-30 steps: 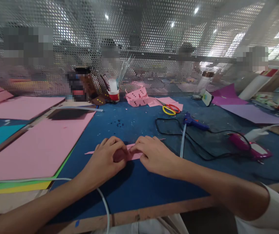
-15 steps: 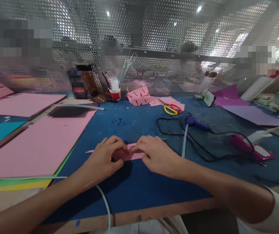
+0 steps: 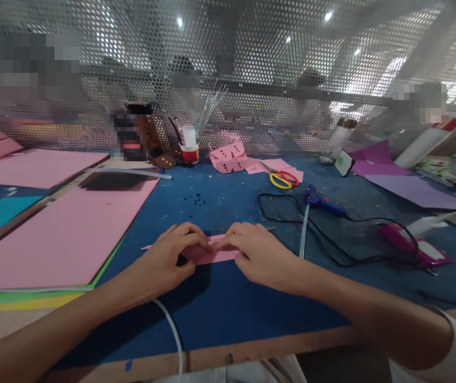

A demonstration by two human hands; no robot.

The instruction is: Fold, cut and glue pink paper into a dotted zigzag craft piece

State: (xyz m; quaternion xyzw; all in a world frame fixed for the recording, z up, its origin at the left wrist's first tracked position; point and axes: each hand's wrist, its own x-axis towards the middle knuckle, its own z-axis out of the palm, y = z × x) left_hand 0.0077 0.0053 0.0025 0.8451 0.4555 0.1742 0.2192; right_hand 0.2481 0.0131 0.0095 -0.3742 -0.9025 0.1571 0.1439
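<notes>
A narrow piece of pink paper lies on the blue table in front of me, with a fold along its length. On its left part, the bent fingers of my left hand press down, thumb at the near edge. My right hand holds the right part, its fingertips pinched close to those of the left. Both hands cover much of the paper, and a thin pink tip sticks out at the left.
Yellow-and-red scissors lie beyond my hands. To the right are a blue glue gun, its black cord and a magenta power strip. Large pink sheets cover the left side. A paper cup stands at the back.
My left thumb has shifted slightly left along the paper's near edge, so a little more pink shows. The right hand stays almost in place. The view has moved slightly.
</notes>
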